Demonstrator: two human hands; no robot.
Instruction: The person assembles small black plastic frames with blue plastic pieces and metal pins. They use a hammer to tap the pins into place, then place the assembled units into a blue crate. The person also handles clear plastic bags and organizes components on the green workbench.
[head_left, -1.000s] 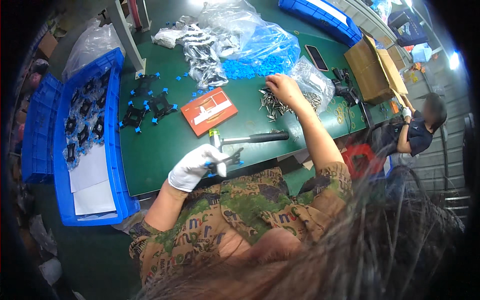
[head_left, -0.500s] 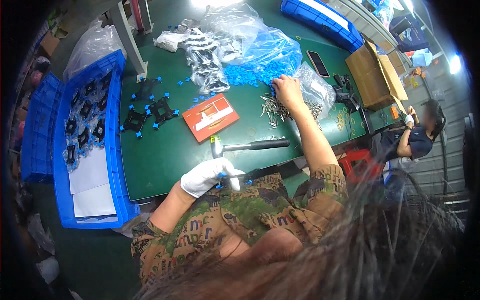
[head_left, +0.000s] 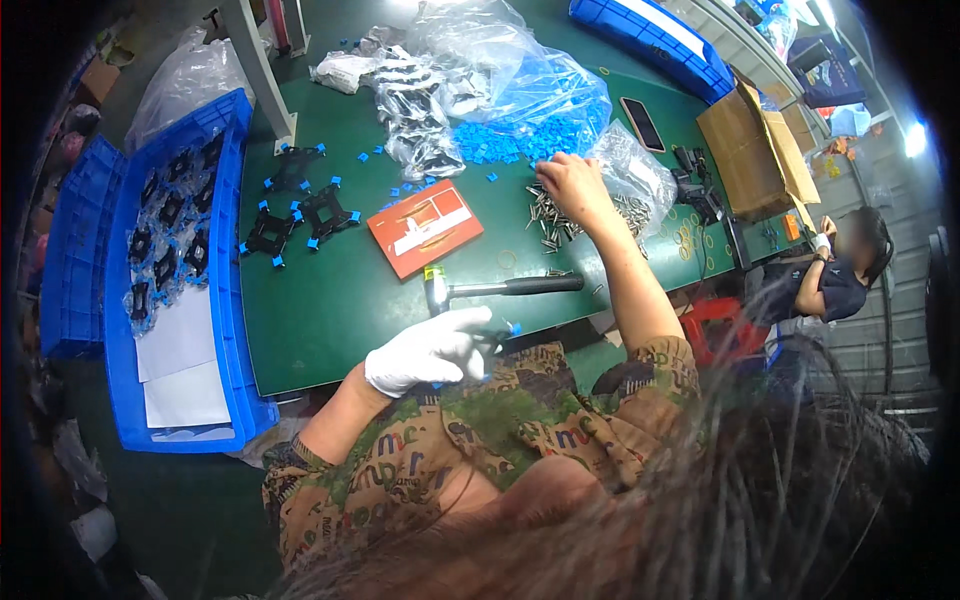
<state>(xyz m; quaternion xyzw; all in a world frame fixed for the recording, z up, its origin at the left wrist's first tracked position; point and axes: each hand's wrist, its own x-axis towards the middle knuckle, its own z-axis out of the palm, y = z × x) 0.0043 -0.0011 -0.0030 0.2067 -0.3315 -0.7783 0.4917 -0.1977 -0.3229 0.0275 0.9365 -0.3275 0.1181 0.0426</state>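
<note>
Here, lettering patterns the shirt (head_left: 385, 455); pale printing marks the orange box (head_left: 425, 228). The gloved left hand (head_left: 430, 355) clamps a black bracket (head_left: 494, 340) at the near edge of the worktop (head_left: 325, 320), a hammer (head_left: 510, 287) just beyond. Whether the right hand (head_left: 577, 187), over small metal parts (head_left: 548, 225), grips any, I cannot tell.

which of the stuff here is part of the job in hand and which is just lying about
Likely part of the job:
black part with blue tips, in the gloved left hand
small metal pieces, by the bare right hand
similar black frames
blue pieces
perhaps the hammer

Seemingly just lying about:
phone
cardboard box
</note>
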